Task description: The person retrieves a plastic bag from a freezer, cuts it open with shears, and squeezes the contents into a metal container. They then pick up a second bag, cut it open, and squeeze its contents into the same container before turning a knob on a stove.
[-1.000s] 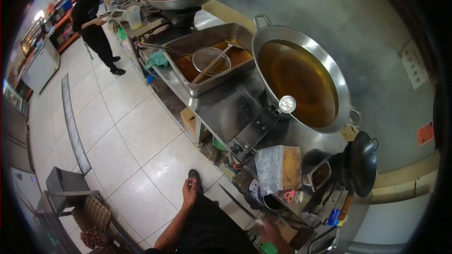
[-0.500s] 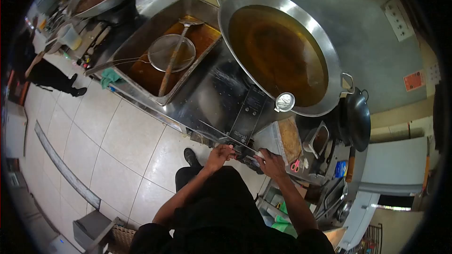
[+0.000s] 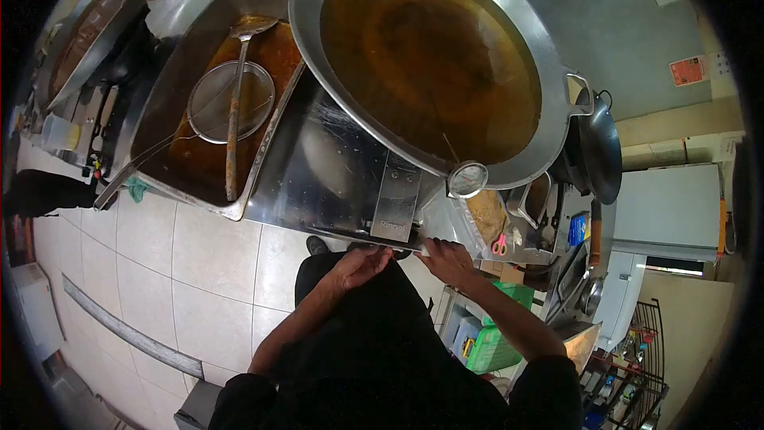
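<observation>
My right hand (image 3: 450, 261) is closed around the pale handle of a thin, knife-like tool (image 3: 422, 250), held at the front edge of the stove. Its narrow metal part points left and is hard to separate from the counter edge behind. Just left of it, my left hand (image 3: 358, 267) has its fingers curled together, the tips close under the tool; what they pinch, if anything, is hidden. Beyond both hands stands a gas stove (image 3: 395, 209). Above it sits a wide metal pan (image 3: 312, 54) of brown oil, with a round dial thermometer (image 3: 467, 180) at its near rim.
At left a deep metal tray (image 3: 274, 131) holds oily liquid, a mesh strainer (image 3: 231, 103) and a long-handled ladle (image 3: 232, 139). To the right lie a plastic bag of brown food (image 3: 487, 213), pink scissors (image 3: 499, 245) and a dark wok (image 3: 602, 151). Another person's dark-clothed leg (image 3: 48, 193) shows far left.
My view has shifted closer over the counter, so the pan and tray look larger and further left. The tool now lies more level, with my left hand still close to it.
</observation>
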A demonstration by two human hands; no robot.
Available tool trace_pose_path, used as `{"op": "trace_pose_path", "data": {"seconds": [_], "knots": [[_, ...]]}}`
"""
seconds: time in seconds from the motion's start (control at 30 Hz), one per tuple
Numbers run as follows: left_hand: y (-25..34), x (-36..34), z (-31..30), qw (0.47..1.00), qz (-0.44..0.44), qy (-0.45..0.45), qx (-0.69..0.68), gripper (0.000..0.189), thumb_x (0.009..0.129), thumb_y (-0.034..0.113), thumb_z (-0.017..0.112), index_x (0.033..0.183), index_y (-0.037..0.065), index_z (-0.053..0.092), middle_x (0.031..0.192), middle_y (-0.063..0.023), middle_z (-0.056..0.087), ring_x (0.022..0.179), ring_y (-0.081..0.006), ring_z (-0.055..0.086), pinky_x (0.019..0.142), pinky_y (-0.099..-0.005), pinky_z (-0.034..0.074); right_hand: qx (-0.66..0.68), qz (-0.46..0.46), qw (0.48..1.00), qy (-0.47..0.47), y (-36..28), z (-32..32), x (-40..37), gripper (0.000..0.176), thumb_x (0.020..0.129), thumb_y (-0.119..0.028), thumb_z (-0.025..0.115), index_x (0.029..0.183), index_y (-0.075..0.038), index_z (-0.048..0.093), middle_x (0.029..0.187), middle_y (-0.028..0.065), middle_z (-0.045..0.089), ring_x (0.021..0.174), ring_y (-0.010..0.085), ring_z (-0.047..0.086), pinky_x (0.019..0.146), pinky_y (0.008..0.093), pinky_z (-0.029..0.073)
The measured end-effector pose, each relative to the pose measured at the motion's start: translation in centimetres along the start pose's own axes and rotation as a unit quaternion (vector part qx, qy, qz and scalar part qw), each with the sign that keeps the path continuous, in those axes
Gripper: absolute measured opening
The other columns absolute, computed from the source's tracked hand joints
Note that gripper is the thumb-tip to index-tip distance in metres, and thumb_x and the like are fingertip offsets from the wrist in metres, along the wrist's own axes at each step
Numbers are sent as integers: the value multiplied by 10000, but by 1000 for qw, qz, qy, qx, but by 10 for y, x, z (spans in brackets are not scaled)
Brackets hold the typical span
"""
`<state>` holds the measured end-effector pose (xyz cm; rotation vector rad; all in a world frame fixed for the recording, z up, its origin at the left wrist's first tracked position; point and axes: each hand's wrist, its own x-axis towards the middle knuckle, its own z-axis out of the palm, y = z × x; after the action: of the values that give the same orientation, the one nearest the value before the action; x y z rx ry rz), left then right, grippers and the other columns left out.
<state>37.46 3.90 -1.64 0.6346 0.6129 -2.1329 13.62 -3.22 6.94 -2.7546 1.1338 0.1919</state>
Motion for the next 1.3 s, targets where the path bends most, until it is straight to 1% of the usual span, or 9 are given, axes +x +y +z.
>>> {"op": "trace_pose_path", "data": {"seconds": [0.2, 0.3, 0.5, 0.6, 0.7, 0.97, 1.07, 1.13, 1.3], "knots": [[-1, -1, 2, 999, -9, -1, -38, 247, 997, 103, 541, 1213, -12, 513, 1169, -132, 590, 1047, -212, 608, 898, -314, 550, 70, 15, 995, -67, 7, -15, 16, 424, 919, -439, 612, 1029, -29, 609, 719, 146, 681, 628, 320, 681, 581, 416, 553], [2, -1, 1, 999, -31, -7, -32, 260, 1004, 99, 524, 1235, -17, 490, 1176, -143, 583, 1028, -202, 605, 890, -319, 550, 98, 60, 974, -194, 10, -23, 30, 498, 939, -490, 560, 1063, -12, 625, 735, 169, 688, 669, 362, 688, 632, 456, 559], [-4, -14, 2, 999, -42, -3, -21, 265, 1014, 110, 506, 1235, -36, 489, 1171, -144, 586, 1023, -199, 598, 897, -299, 534, 119, 46, 964, -235, 13, -43, 45, 506, 935, -505, 555, 1046, -19, 645, 759, 206, 684, 765, 406, 684, 715, 473, 550], [-11, -14, -13, 999, -46, -6, 15, 250, 1011, 100, 505, 1225, -31, 514, 1165, -147, 600, 1034, -206, 598, 913, -312, 524, 144, -24, 985, -90, 40, -28, 21, 443, 911, -434, 627, 1060, -17, 624, 747, 202, 674, 768, 420, 669, 711, 468, 535], [-14, -40, 12, 994, 17, 21, 104, 240, 1000, 103, 523, 1201, -28, 540, 1160, -135, 615, 1033, -208, 607, 926, -329, 516, 165, 75, 983, 16, 52, -43, -27, 391, 872, -349, 700, 1037, -8, 605, 767, 195, 667, 737, 425, 655, 691, 483, 520], [-40, -56, 11, 935, 100, 36, 339, 205, 981, 149, 589, 1140, 23, 560, 1105, -87, 637, 966, -201, 645, 906, -325, 528, 218, 360, 907, 20, 40, -13, -165, 527, 898, -200, 663, 1316, 8, 420, 1010, 274, 641, 916, 472, 640, 818, 481, 532], [-52, -42, 9, 905, 146, 0, 400, 175, 987, 118, 579, 1137, 33, 550, 1048, -74, 630, 934, -199, 658, 868, -319, 542, 193, 336, 914, 123, 9, 25, -143, 568, 904, -146, 631, 1373, 25, 360, 1210, 302, 550, 1133, 463, 556, 975, 470, 462], [-56, -32, 19, 881, 175, -31, 439, 169, 987, 106, 574, 1133, 26, 543, 1028, -74, 626, 937, -202, 659, 864, -320, 544, 381, 386, 833, 110, -8, 31, -103, 596, 908, -115, 610, 1412, 31, 327, 1369, 308, 417, 1303, 422, 423, 1084, 458, 359], [-67, -30, 70, 800, 289, -22, 526, 232, 960, 33, 540, 1191, 17, 530, 1049, -91, 612, 904, -167, 630, 842, -308, 534, 404, 344, 798, 286, -16, 50, 5, 658, 859, -65, 641, 1420, 37, 314, 1295, 308, 421, 1229, 460, 419, 1074, 470, 353]]}}
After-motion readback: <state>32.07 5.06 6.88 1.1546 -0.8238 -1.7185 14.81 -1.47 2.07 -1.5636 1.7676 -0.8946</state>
